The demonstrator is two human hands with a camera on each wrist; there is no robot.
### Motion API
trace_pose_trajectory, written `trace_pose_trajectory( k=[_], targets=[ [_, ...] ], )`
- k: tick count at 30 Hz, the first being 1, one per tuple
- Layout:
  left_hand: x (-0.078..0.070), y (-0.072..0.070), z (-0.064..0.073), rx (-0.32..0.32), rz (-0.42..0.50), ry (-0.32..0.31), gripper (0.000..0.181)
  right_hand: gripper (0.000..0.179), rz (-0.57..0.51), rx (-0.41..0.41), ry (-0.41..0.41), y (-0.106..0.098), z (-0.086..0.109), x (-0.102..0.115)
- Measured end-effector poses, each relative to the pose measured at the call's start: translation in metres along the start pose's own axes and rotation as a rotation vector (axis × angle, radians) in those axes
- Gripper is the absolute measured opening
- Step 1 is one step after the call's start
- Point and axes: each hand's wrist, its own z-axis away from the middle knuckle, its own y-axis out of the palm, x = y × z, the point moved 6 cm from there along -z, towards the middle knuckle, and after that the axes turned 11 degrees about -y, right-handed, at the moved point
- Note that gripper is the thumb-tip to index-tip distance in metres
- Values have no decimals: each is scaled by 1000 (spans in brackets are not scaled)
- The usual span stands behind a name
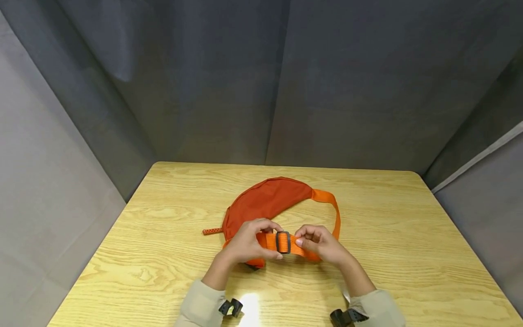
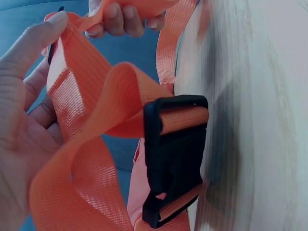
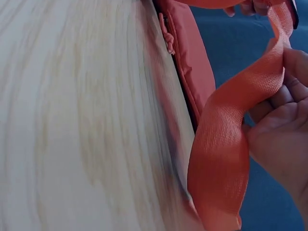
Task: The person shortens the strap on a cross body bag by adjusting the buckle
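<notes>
A red waist bag (image 1: 265, 200) lies on the table, its orange webbing strap (image 1: 338, 213) looping round on the right. My left hand (image 1: 245, 240) grips the strap by its black slider buckle (image 1: 283, 242), thumb at the lower edge and fingers at the upper. Just right of the slider, my right hand (image 1: 323, 245) pinches the strap between thumb and fingers. The slider is lifted toward me, in front of the bag. In the left wrist view a black side-release buckle (image 2: 175, 154), clipped together, hangs below my left hand on a slack loop of strap.
The wooden table (image 1: 408, 236) extends to both sides of the bag. A patterned zipper pull (image 1: 212, 231) sticks out at the bag's left end. Grey curtains (image 1: 212, 81) stand behind the table and along both sides.
</notes>
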Motion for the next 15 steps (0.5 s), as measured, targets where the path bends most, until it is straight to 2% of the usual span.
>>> trace_pose_trajectory(
  k=[4, 9, 15],
  targets=[
    [0, 0, -1, -12, -20, -8, 49, 8, -62, 4, -38, 1, -2, 2],
    [-1, 3, -3, -6, -63, -6, 49, 9, -106, 17, -35, 2, -3, 5],
    [-4, 6, -6, -8, -106, 24, 49, 12, -89, 15, -14, -2, -4, 8]
  ],
)
